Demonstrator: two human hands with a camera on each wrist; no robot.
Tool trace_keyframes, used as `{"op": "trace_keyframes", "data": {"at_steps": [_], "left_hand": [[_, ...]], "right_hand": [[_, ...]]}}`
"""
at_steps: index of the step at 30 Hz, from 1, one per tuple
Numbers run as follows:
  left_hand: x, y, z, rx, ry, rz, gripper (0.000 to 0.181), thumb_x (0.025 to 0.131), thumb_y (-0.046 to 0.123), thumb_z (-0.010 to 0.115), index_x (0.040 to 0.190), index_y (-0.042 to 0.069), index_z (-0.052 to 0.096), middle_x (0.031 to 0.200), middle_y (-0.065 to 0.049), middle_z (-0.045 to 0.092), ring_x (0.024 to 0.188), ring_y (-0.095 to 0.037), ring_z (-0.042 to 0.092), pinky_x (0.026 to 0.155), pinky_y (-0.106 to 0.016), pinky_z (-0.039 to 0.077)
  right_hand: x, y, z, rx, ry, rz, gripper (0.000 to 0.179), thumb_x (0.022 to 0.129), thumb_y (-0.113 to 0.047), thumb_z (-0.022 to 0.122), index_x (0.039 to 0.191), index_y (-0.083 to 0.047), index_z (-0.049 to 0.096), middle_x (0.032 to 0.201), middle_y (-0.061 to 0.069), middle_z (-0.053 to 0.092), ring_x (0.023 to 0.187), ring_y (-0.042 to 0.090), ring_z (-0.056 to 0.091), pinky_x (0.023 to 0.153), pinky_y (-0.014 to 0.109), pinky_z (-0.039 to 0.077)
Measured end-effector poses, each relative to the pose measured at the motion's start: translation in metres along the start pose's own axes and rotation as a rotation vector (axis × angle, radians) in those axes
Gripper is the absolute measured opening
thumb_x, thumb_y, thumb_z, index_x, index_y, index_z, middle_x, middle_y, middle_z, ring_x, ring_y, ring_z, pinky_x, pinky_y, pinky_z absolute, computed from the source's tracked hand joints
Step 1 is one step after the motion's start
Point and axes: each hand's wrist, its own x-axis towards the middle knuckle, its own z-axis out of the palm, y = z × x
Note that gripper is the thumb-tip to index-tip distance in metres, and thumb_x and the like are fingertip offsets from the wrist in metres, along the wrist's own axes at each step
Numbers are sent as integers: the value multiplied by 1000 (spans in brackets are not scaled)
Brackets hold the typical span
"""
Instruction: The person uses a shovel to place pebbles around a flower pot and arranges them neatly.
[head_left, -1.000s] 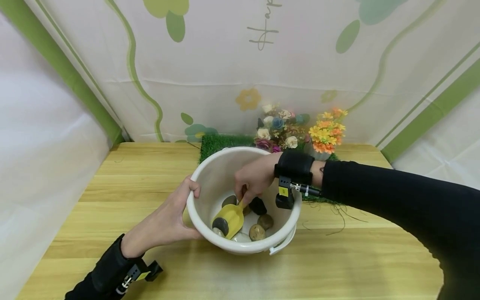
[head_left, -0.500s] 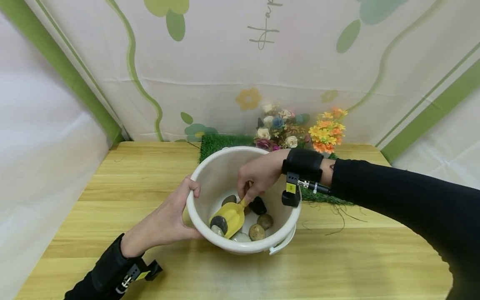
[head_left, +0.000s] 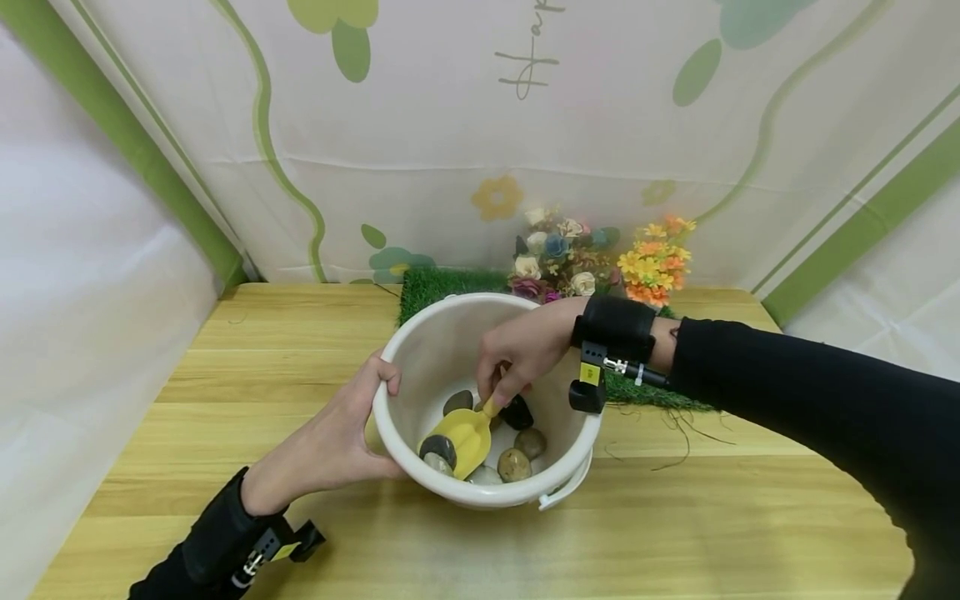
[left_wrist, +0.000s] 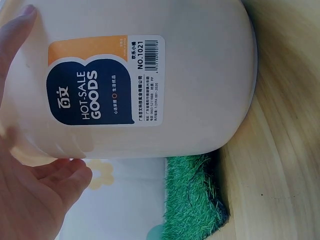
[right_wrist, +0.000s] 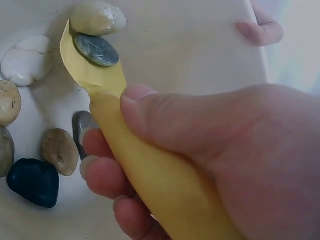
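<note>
A white bucket (head_left: 405,350) stands on the wooden table with several smooth stones on its floor. My left hand (head_left: 341,429) grips its left rim, fingers hooked over the edge and thumb against the outer wall. Inside the bucket my right hand (head_left: 517,354) holds a yellow scoop (head_left: 468,437) by its handle, blade pointing down and left. In the right wrist view a grey stone (right_wrist: 97,50) lies on the blade, and a pale stone (right_wrist: 98,18) sits at its edge. A black stone (right_wrist: 34,182), a white stone (right_wrist: 27,60) and brown ones lie beside the scoop.
Behind the bucket lies a green grass mat (head_left: 450,287) bearing mixed artificial flowers (head_left: 555,250) and a pot of orange and yellow flowers (head_left: 656,262). The bucket's handle (head_left: 567,487) hangs at its front right. A printed curtain (head_left: 450,125) closes off the back.
My right hand has shifted slightly to the right with the scoop's handle, and the blade's tip has moved a little left under the grey stone. The left hand and bucket have stayed put.
</note>
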Motion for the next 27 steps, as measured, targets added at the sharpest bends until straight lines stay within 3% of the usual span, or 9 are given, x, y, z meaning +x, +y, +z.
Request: {"op": "trace_keyframes", "data": {"at_steps": [4,13,27], "left_hand": [[0,0,0,0,-3,-2,73,61,42,83,103,12,31,132,-8,32,120,-25,36,75,-34,49],[0,0,0,18,-29,-34,74,61,44,82,103,15,28,130,-9,32,119,-25,37,76,-34,49],[1,1,0,21,-23,-28,74,61,44,82,102,14,29,132,-8,32,120,-25,36,76,-35,49]], "right_hand": [[-4,2,0,6,8,-13,17,93,-31,54,103,-25,67,83,-14,63,66,12,59,69,25,46],[-18,-25,-7,26,28,5,17,93,-19,55,103,-15,67,87,-11,63,64,13,60,65,28,49],[-29,-34,-6,101,58,30,15,93,-18,55,100,-17,68,93,-10,64,68,16,59,63,29,50]]}}
